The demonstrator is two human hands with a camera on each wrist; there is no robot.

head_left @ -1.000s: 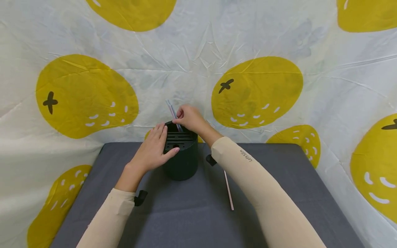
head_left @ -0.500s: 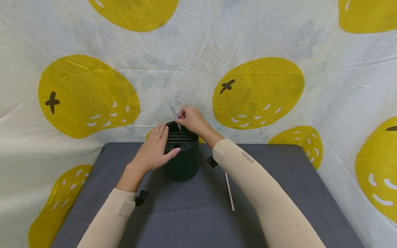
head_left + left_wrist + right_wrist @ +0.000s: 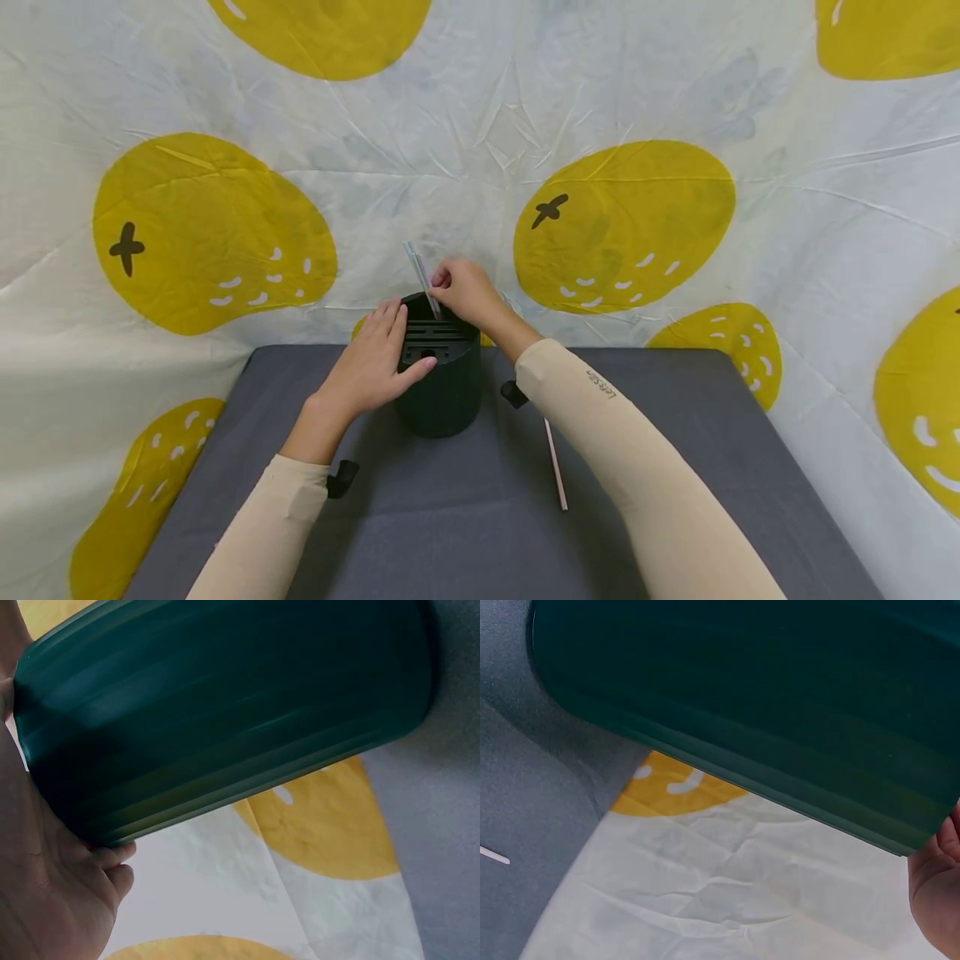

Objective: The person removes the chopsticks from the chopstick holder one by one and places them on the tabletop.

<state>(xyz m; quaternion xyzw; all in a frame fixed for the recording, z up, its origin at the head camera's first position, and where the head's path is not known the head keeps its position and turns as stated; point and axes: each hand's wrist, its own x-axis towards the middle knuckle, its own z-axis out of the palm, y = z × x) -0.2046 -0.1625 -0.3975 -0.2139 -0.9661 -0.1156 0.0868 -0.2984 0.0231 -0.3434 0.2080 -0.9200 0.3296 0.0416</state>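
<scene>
Moved: next to nothing since the earlier frame — the right hand (image 3: 467, 292) keeps its place at the sticks (image 3: 417, 265), the left hand (image 3: 369, 356) its place on the holder (image 3: 440, 396)
Sticks: leaning in the rear opening of the dark green holder, tops above the rim; likely light, stiff, a little slick and perhaps brittle, so best pinched near the middle
Right fingers (image 3: 450, 267): drawn together, thumb and forefinger apparently pinching the sticks just above the rim; whether one or several, I cannot tell
Left fingers (image 3: 386, 322): straight, laid along the holder's side and edge, thumb out over the front rim — resting, not clenched
Holder: upright on the counter (image 3: 450, 533); probably rigid plastic, fairly light, best steadied by its rim
Loose stick (image 3: 556, 467): pinkish, on the counter, partly hidden by the right sleeve (image 3: 637, 450)
</scene>
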